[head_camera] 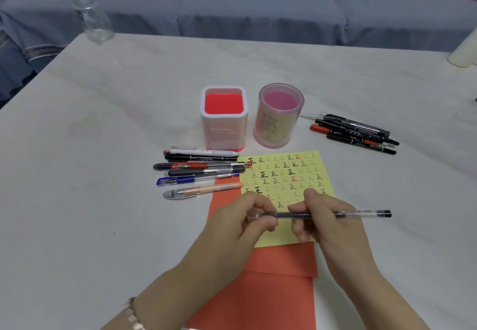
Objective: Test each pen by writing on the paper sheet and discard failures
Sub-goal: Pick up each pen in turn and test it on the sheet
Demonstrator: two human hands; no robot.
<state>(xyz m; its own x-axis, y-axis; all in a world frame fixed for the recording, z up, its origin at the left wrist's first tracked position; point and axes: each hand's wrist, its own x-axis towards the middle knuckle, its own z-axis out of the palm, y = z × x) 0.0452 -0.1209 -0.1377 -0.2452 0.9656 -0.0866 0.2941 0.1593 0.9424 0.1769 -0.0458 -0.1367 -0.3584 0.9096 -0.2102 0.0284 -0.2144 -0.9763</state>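
Holding one clear pen (320,215) level over the sheet (284,175): left hand (242,221) pinched on its capped end, right hand (327,224) wrapped round the barrel, the black tail jutting toward 3 o'clock.

Sheet: yellow, gridded, many cells carrying a written character in black, a few in red; lies at centre of the surface (103,123), atop orange paper (271,291) that runs out toward 6 o'clock.

Square holder (224,120): white walls, red inside, upright at 12 o'clock of the sheet. No pens seen in it.

Round holder (280,116): clear, pink inside, upright just beside the square one on its 3 o'clock side. No pens seen in it.

Left pens (201,172): a row of about seven lying side by side at 9 o'clock of the sheet, tips touching or overlapping its edge; white, black, red, grey, blue and peach barrels.

Right pens (356,132): a loose heap of dark markers, one with a red cap, at 3 o'clock of the round holder.

Jar (93,20): clear glass, at the far 10 o'clock corner; contents cannot be told.

Bracelet (133,316): on the left wrist.
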